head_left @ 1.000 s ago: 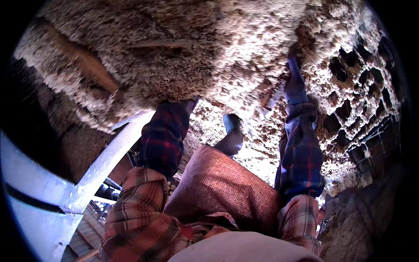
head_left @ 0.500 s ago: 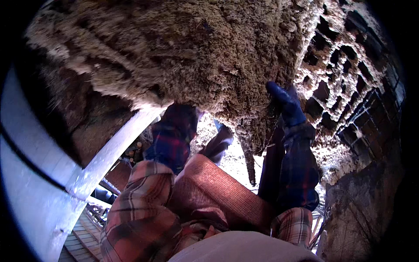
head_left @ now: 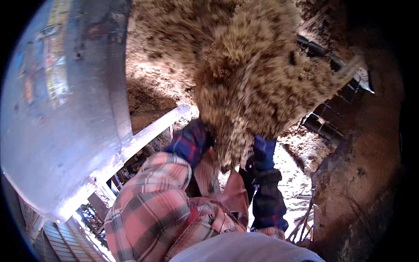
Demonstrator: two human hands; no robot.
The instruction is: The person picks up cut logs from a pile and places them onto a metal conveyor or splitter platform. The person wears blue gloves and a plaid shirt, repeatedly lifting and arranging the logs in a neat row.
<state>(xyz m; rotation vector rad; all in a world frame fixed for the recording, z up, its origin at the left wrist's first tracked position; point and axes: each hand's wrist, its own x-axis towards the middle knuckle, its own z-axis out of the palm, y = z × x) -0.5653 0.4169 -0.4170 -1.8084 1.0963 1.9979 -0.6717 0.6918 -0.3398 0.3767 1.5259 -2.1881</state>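
Note:
A large shaggy clump of matted brown fibre (head_left: 244,87) fills the upper middle, ragged at its lower edge and blurred by motion. My right hand (head_left: 264,147), in a blue glove, is at the clump's near edge; its fingers are tucked behind the fibre and seem to hold it. My left arm, in a dark blue plaid oversleeve (head_left: 190,142) over a pink plaid shirt, reaches to the clump's near left side. The fibre hides my left hand, so its fingers do not show. Reddish woven cloth (head_left: 235,194) hangs between my forearms.
A worn metal panel (head_left: 96,78) stands close on the left, with a pale bar (head_left: 144,135) along its lower edge. Dark mesh (head_left: 327,118) lies behind the clump at right. A brown, rough-surfaced slab (head_left: 353,192) rises at the right. Slatted boards (head_left: 65,242) show at lower left.
The clump has shifted and turned, its lower tip moving left and nearer to me. My right hand has slid leftward and lower with it. More of the metal panel now shows.

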